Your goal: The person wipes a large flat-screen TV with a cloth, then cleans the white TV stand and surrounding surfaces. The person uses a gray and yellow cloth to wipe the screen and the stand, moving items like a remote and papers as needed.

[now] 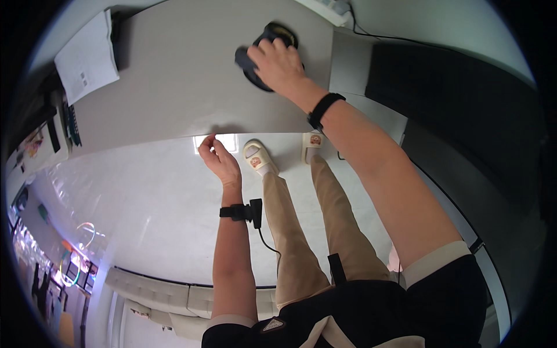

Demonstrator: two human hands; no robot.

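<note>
On the grey tabletop (168, 75), toward its far right, lies a black rounded item (246, 58) with a curved rim and a little yellowish colour inside. Blur and my fingers hide its exact kind. My right hand (277, 65) reaches over it from the right, fingers bent down and closed on its top. My left hand (220, 159) hovers at the table's near edge, its fingers loosely curled and slightly apart, with nothing visible in them. A black strap with a small device (241, 213) is on my left wrist, and a black band (326, 110) is on my right.
White papers (88, 58) stand at the table's far left, beside books and other items. A white power strip (325, 8) with a dark cable sits at the far right. To the right is a large black panel (452, 87). A cream padded sofa (156, 293) stands at the lower left.
</note>
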